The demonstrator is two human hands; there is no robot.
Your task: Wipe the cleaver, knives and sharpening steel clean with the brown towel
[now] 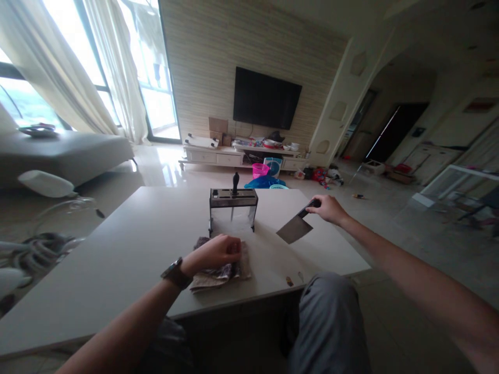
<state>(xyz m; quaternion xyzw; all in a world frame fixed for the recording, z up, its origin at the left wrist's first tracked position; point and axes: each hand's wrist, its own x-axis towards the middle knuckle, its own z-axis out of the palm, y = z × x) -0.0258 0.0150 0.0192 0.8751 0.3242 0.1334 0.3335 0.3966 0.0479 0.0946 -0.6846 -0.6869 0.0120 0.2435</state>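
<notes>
My right hand (329,209) grips a cleaver (295,229) by its black handle, over the right part of the white table (128,249). The broad blade points down and to the left. My left hand (220,252), with a watch on its wrist, is at the folded patterned cloth (216,279). Its fingers are curled closed, and whatever may be in them is hidden. Just beyond the cloth stands a knife rack (234,198) with a dark slotted top and a clear lower part. One black-handled knife (235,183) is upright in it.
Two small items, one of them a brown-and-black piece (289,281), lie near the table's front edge by my knee (331,311). Past the far edge are a blue plastic bag (265,182) and a pink basket (260,170). A low cabinet (214,157) stands under the television (267,97).
</notes>
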